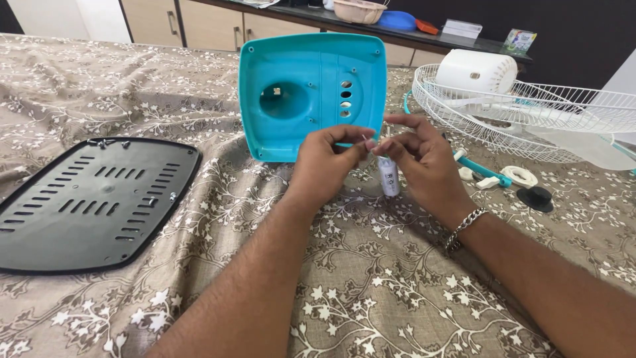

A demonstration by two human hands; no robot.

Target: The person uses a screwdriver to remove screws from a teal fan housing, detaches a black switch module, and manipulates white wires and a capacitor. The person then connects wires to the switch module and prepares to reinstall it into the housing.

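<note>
My left hand (328, 162) and my right hand (424, 159) meet over the bed, fingertips pinched together. Between them hangs a small white cylinder (389, 178), a capacitor-like part, with thin wire leads at its top. My right hand grips the cylinder's upper end; my left fingers pinch one of its leads. Just behind my hands stands a teal plastic fan base housing (311, 93), tilted up with its hollow inside facing me. A chain bracelet (464, 225) is on my right wrist.
A black vented base plate (93, 202) with loose screws lies at left on the floral bedspread (371, 292). A white wire fan guard (523, 109) with a white motor housing (476, 69) sits at right. Small white parts, a teal piece (487, 171) and a black cap (535, 197) lie near it.
</note>
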